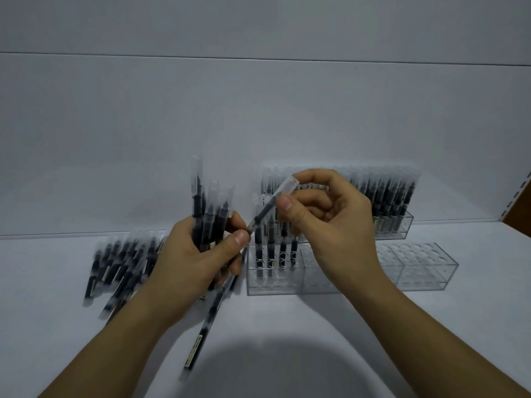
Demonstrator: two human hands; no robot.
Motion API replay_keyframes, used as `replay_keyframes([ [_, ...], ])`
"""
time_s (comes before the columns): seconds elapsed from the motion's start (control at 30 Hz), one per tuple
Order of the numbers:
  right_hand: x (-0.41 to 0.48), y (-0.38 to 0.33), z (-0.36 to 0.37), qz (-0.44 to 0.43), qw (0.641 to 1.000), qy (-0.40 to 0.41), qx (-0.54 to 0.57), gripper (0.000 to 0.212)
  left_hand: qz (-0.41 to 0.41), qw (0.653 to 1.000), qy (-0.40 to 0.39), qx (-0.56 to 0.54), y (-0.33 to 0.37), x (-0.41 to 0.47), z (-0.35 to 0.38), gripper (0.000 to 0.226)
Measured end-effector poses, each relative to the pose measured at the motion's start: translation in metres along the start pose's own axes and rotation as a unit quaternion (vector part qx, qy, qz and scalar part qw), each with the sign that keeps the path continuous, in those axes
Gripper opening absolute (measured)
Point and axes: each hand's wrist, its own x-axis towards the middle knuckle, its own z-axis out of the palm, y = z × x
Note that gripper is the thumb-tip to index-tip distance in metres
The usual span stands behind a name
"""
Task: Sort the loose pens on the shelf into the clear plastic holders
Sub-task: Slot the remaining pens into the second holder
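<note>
Standing on the shelf (287, 340), the holder (275, 282) is partly filled; a pile (120, 262) lies left of it. The left hand (186, 262) curls its fingers (238, 239) round a bundle (212, 208) just left of it; the right hand (330, 225) pinches one pen (270, 206) by its cap end above it. Pens look light, stiff, slick: pinch firmly.

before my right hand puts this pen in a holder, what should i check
1. Right hand pinches one pen near its cap: ok.
2. Pen clear of the left hand: not ok, its lower end is at the thumb.
3. Pen upright over a hole: not ok, tilted.
4. Left hand grips the bundle: ok.
5. Free holes: ok, the right-side holders are empty.
</note>
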Motion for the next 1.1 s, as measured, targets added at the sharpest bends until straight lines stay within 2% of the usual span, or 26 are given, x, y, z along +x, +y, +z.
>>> replay_keyframes([
  [0.2,0.002,0.001,-0.001,0.039,0.998,-0.003,0.047,0.024,0.000,1.000,-0.028,-0.012,-0.001,-0.001,0.003,0.011],
  [0.37,0.004,-0.001,-0.006,0.047,0.998,0.009,0.052,0.030,-0.014,0.999,-0.035,-0.003,0.001,-0.001,0.002,0.018],
  [0.5,0.006,-0.001,-0.008,0.059,0.996,-0.032,0.060,0.025,-0.019,0.999,-0.042,-0.010,0.004,-0.002,0.005,0.022],
  [0.7,0.018,-0.010,-0.025,0.063,0.991,-0.001,0.120,0.023,-0.054,0.998,0.021,-0.012,-0.002,0.002,0.003,0.013],
  [0.83,0.023,-0.010,-0.034,0.040,0.994,0.036,0.096,0.022,-0.102,0.992,0.044,-0.066,-0.002,0.003,0.003,0.006],
  [0.9,0.023,-0.007,-0.035,0.021,0.996,0.055,0.065,0.025,-0.113,0.989,0.043,-0.080,0.001,0.003,0.004,0.018],
  [1.1,0.021,0.006,-0.030,-0.019,0.998,0.064,-0.003,0.024,-0.088,0.993,0.031,-0.066,0.001,0.004,0.002,0.021],
])
